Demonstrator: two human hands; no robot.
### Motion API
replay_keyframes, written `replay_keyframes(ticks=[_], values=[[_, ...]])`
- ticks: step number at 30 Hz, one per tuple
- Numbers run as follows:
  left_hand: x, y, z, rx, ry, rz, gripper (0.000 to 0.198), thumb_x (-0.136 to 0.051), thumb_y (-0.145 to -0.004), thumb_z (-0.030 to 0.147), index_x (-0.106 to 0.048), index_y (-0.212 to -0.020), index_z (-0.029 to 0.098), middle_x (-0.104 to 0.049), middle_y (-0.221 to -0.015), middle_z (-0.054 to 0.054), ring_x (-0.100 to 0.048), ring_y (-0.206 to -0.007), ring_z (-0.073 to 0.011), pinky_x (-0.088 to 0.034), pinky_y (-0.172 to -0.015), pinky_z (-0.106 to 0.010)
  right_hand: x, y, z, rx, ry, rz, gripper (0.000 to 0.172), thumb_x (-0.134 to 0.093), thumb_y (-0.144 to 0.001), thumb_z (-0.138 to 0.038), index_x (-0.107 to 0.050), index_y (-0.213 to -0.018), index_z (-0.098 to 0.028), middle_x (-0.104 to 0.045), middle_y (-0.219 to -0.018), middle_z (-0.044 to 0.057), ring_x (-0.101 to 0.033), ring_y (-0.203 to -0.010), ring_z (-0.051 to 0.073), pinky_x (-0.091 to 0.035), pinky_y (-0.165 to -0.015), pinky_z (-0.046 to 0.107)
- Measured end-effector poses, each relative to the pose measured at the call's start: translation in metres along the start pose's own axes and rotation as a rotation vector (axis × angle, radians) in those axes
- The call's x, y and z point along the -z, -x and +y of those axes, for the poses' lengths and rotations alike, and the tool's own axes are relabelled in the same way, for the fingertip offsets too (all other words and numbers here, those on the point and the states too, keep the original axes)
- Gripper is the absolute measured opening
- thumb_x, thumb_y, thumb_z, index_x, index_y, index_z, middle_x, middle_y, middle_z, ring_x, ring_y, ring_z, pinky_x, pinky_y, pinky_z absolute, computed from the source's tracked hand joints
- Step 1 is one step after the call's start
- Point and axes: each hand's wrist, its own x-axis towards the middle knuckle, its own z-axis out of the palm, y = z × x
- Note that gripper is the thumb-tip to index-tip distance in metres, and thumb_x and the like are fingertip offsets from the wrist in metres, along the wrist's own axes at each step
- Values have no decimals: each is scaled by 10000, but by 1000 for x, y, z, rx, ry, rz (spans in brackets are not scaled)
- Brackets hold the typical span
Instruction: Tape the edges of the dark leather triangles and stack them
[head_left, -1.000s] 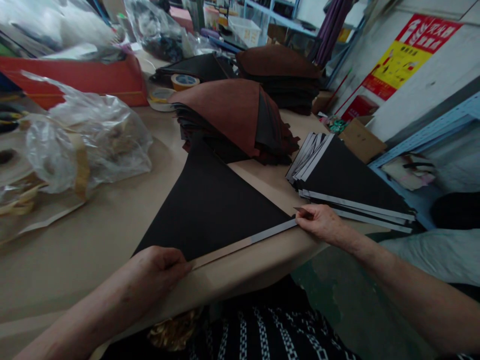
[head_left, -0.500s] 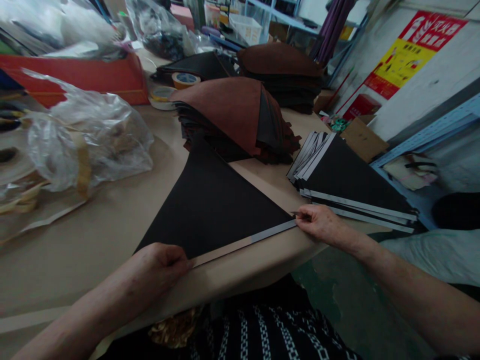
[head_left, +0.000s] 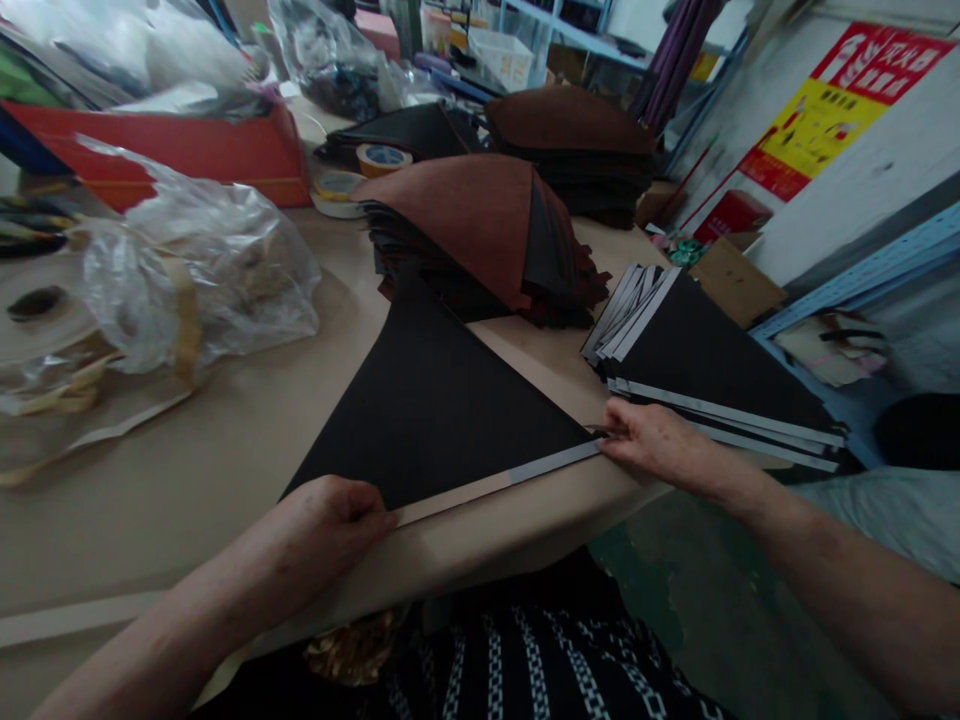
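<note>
A black triangular sheet (head_left: 439, 410) lies flat on the tan table (head_left: 187, 480), its near edge lined by a pale tape strip (head_left: 495, 481). My left hand (head_left: 326, 530) is closed, its fingers curled onto the strip's left end at the sheet's left corner. At the sheet's right corner my right hand (head_left: 652, 440) pinches the strip's right end, with a small dark tip poking out of its fingers. A stack of black triangles with taped edges (head_left: 712, 375) lies just beyond my right hand.
A heap of brown and black triangles (head_left: 472, 225) sits behind the sheet, with another pile (head_left: 577, 145) further back. Crumpled clear plastic bags (head_left: 195, 270) and a white tape roll (head_left: 41, 310) are at the left. Tape rolls (head_left: 379, 160) and a red box (head_left: 187, 150) stand at the back.
Both hands stay at the strip's ends. The view has shifted a little, so everything sits slightly further right in the picture.
</note>
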Motion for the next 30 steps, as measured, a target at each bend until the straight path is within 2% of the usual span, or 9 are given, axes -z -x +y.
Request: replay_keyframes(ticks=[3,6,8,11,15,21,25,30], values=[[2,3,4,-25,-17,12,337,-405,-724,433,-568,-580,174,-506,-529,-2,-433,-489,-117,-266,-460,-238,9,3,-14,45,-11,34,130,-561,-774,-300,-584,-854,-200,-571,-682,3,-499,-625,143,-316,-577,260],[3,6,7,-21,-30,13,313,-417,-724,409,-570,-583,176,-499,-522,4,-437,-484,-116,-262,-458,-237,9,2,-31,244,-291,-75,123,-488,-829,-248,-583,-777,-189,-569,-708,-7,-507,-653,115,-347,-601,234],[4,9,9,-29,-34,15,316,-420,-734,414,-563,-579,178,-480,-509,13,-427,-475,-112,-256,-455,-236,3,-2,-39,319,-403,-117,141,-476,-826,-227,-556,-720,-180,-531,-664,-21,-478,-619,99,-340,-577,219],[6,14,11,-31,-37,11,322,-435,-741,427,-567,-585,178,-468,-496,22,-417,-470,-107,-255,-455,-234,-12,-10,-40,331,-379,-99,129,-490,-789,-190,-530,-667,-175,-481,-608,-35,-427,-571,89,-309,-546,217],[15,21,2,-13,-39,-18,293,-455,-733,402,-621,-653,174,-529,-545,17,-429,-491,-102,-275,-465,-224,-22,-15,-33,352,-321,-139,101,-482,-779,-166,-545,-701,-179,-525,-664,-23,-462,-613,98,-325,-574,222],[34,44,-48,14,-33,-3,287,-481,-710,391,-649,-650,166,-532,-570,18,-438,-541,-111,-298,-490,-220,-21,-13,-34,350,-280,-169,118,-463,-786,-226,-543,-704,-198,-553,-697,-4,-498,-620,124,-348,-584,245],[48,65,-85,76,-15,-2,288,-494,-709,393,-659,-643,166,-549,-577,14,-444,-560,-119,-328,-531,-226,-22,-12,-37,278,-251,-188,182,-451,-789,-333,-552,-693,-216,-561,-668,20,-516,-607,160,-365,-581,279],[62,82,-126,162,14,36,292,-532,-715,411,-641,-615,159,-521,-546,24,-420,-534,-112,-310,-524,-220,-26,-13,-32,214,-211,-229,222,-437,-799,-368,-585,-718,-224,-601,-704,53,-553,-647,183,-394,-612,297]])
